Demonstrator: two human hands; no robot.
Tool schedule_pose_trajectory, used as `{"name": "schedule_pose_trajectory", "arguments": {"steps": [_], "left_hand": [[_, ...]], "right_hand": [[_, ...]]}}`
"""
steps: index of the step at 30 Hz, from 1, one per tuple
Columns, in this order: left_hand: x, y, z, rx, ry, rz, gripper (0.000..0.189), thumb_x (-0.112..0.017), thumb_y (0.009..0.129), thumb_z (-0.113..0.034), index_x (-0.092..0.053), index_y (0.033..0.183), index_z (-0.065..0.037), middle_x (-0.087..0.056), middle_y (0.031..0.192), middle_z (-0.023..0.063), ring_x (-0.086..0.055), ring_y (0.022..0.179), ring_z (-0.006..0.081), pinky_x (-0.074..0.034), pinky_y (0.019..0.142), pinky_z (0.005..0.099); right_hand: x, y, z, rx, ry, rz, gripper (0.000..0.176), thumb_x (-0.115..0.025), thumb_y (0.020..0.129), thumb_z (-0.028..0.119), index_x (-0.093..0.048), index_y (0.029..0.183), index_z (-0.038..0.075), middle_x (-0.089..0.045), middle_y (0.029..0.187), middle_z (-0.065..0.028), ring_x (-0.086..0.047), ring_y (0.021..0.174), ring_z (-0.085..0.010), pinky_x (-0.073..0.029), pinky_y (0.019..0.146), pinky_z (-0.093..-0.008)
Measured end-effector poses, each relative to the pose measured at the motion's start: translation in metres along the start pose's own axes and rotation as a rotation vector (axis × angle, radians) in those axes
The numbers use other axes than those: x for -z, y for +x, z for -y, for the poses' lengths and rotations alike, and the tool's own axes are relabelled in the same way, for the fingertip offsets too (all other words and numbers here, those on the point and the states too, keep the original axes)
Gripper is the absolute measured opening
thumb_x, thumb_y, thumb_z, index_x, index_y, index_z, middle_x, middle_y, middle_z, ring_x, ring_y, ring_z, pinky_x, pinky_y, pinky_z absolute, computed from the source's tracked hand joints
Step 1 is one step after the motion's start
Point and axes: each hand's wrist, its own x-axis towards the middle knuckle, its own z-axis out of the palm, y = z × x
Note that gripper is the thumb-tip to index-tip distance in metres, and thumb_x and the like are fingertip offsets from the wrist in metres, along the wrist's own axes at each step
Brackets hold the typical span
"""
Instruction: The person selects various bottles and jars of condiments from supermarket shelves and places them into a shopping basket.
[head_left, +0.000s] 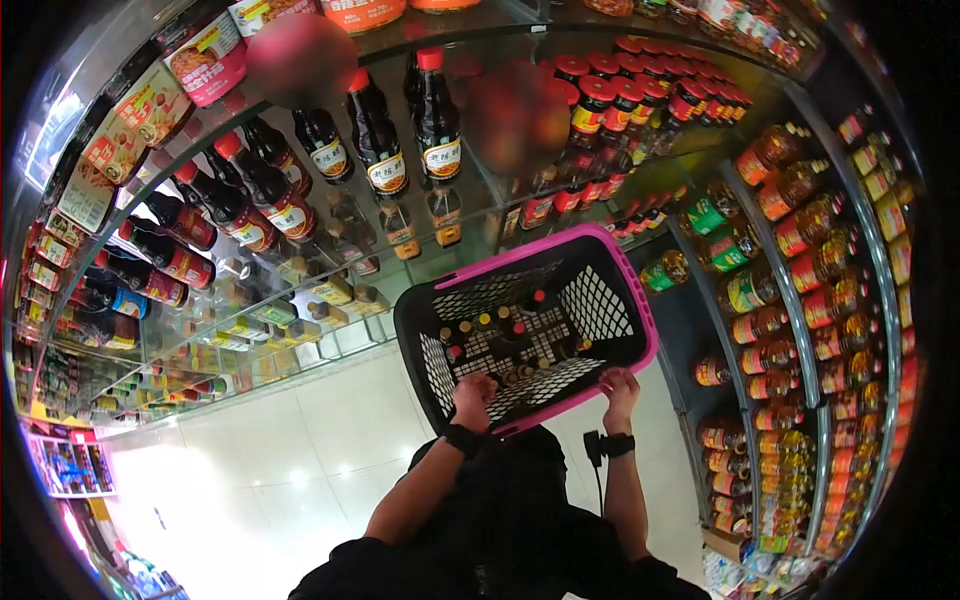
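Observation:
Just in front of my body is a black mesh basket (pixel 422 375) with a pink rim. Several small bottles with dark, red and yellow caps (pixel 485 320) stand inside it. My left hand (pixel 475 392) is over the near left part of the basket, its fingers curled together; what they hold, if anything, is too small to tell. At the near right corner, my right hand (pixel 618 386) is by the pink rim with its fingers bent; whether it grips the rim cannot be made out. Both wrists wear black bands.
Glass shelves with dark sauce bottles (pixel 380 150) and red-lidded jars (pixel 622 100) curve across the front and left. Shelves of oil bottles (pixel 825 260) line the right side. Pale floor tiles (pixel 300 440) show at the lower left.

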Motion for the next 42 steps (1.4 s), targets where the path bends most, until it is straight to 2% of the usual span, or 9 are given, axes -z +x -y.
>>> {"name": "schedule_pose_trajectory", "arguments": {"steps": [9,11,12,13,16,19,31,34,42], "left_hand": [[0.016,0.047,0.035,-0.373,0.294,0.105,0.01,-0.047,0.078,-0.013,-0.052,0.076,-0.004,-0.049,0.064,0.0034,-0.047,0.057,0.0127,-0.04,0.054,0.0237],[0.0,0.025,0.029,-0.598,0.91,0.043,0.015,-0.048,0.08,-0.015,-0.053,0.084,-0.002,-0.053,0.07,0.0056,-0.052,0.063,0.0152,-0.045,0.057,0.0265],[-0.005,0.02,0.029,-0.667,1.085,0.004,0.018,-0.048,0.081,-0.016,-0.053,0.088,-0.001,-0.055,0.072,0.0067,-0.055,0.066,0.0165,-0.047,0.059,0.028],[-0.01,0.021,0.029,-0.688,1.16,-0.004,0.019,-0.048,0.08,-0.018,-0.054,0.087,-0.002,-0.056,0.072,0.0076,-0.056,0.066,0.018,-0.047,0.058,0.0289],[-0.012,0.032,0.039,-0.609,1.629,-0.178,0.019,-0.049,0.078,-0.022,-0.058,0.078,-0.005,-0.058,0.069,0.0119,-0.058,0.067,0.0257,-0.047,0.058,0.0338],[-0.018,0.036,0.048,-0.573,1.717,-0.287,0.02,-0.049,0.077,-0.024,-0.057,0.07,-0.007,-0.058,0.067,0.014,-0.057,0.068,0.0308,-0.047,0.058,0.0379],[-0.02,0.044,0.066,-0.649,1.502,-0.117,0.015,-0.049,0.076,-0.018,-0.054,0.066,-0.008,-0.056,0.063,0.0078,-0.058,0.065,0.0227,-0.045,0.058,0.0297],[-0.007,0.068,0.082,-0.178,0.365,0.018,0.012,-0.05,0.076,-0.016,-0.056,0.071,-0.008,-0.052,0.061,0.0024,-0.054,0.058,0.0156,-0.042,0.053,0.0242],[-0.048,0.071,0.066,-0.51,1.1,0.449,0.015,-0.046,0.075,-0.011,-0.053,0.087,-0.007,-0.052,0.085,0.0083,-0.05,0.085,0.0224,-0.042,0.072,0.0313]], "right_hand": [[-0.033,0.151,-0.021,-0.27,-0.373,0.19,0.008,-0.051,0.071,0.011,-0.054,0.07,0.004,-0.053,0.064,-0.0037,-0.052,0.058,-0.0151,-0.041,0.051,-0.0274],[-0.015,0.206,-0.062,0.401,-0.89,0.43,0.011,-0.051,0.069,0.011,-0.054,0.071,0.001,-0.055,0.067,-0.0107,-0.052,0.059,-0.0252,-0.042,0.055,-0.0359],[0.008,0.25,-0.095,1.142,-1.181,0.652,0.019,-0.056,0.073,0.022,-0.056,0.074,0.003,-0.053,0.067,-0.0096,-0.051,0.063,-0.0261,-0.041,0.055,-0.0393],[0.007,0.256,-0.092,1.135,-1.177,0.665,0.019,-0.056,0.073,0.022,-0.056,0.074,0.003,-0.053,0.067,-0.0096,-0.051,0.063,-0.0261,-0.041,0.055,-0.0393],[-0.01,0.253,-0.067,-0.158,-1.563,0.654,0.021,-0.05,0.075,0.02,-0.058,0.07,0.002,-0.055,0.073,-0.0134,-0.053,0.065,-0.0253,-0.042,0.057,-0.04],[0.005,0.278,-0.115,-0.486,-1.785,0.789,0.034,-0.051,0.075,0.03,-0.058,0.095,0.003,-0.058,0.095,-0.0166,-0.057,0.085,-0.03,-0.044,0.069,-0.0422],[0.088,0.294,-0.244,-0.019,-1.708,0.645,0.028,-0.05,0.076,0.023,-0.058,0.096,0.005,-0.058,0.098,-0.0175,-0.057,0.09,-0.0301,-0.047,0.075,-0.0388],[0.02,0.284,-0.154,-0.096,-1.706,0.589,0.03,-0.054,0.073,0.025,-0.059,0.091,0.002,-0.058,0.094,-0.019,-0.057,0.088,-0.031,-0.047,0.074,-0.0386],[-0.008,0.249,-0.024,0.179,-1.269,0.731,0.033,-0.06,0.062,0.03,-0.056,0.048,0.002,-0.05,0.042,-0.0111,-0.052,0.041,-0.0243,-0.041,0.044,-0.0357]]}}
